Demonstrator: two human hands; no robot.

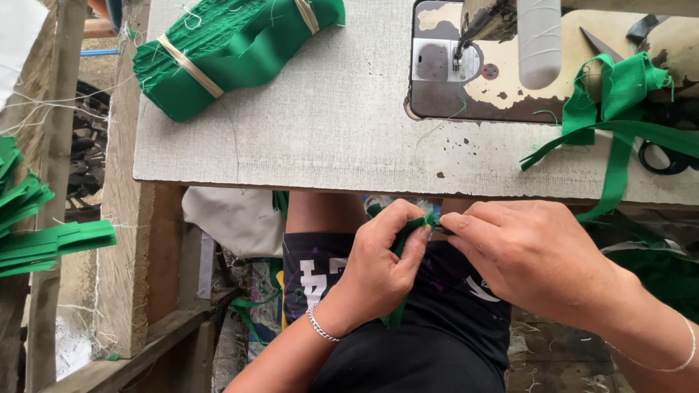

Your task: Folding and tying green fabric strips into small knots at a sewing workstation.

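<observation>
Nearest the camera, lower centre of the frame: the left hand (380,271), a thin silver chain bracelet (321,325) on its wrist, is closed around a narrow strip of green woven fabric (410,234). Thumb and forefinger pinch the strip's upper end; the remainder runs down through the palm and emerges below it. Right of centre, the right hand (534,256), with a slim silver bangle (683,354) on its wrist, is closed with fingertips pinched on the same upper end, touching the left hand's fingertips. Both hands sit over the person's lap, below the table's near edge.

Middle of frame: a worn grey work table (328,124). At its right edge lies a loose tangle of green fabric strips (619,109), one tail hanging over the edge towards the right hand.

Upper left: a folded bundle of green fabric pieces bound with pale bands (233,47). Upper centre-right: a sewing machine bed with chipped cream paint (502,84), needle area visible. Far left, off the table: stacked green fabric pieces (44,244).
</observation>
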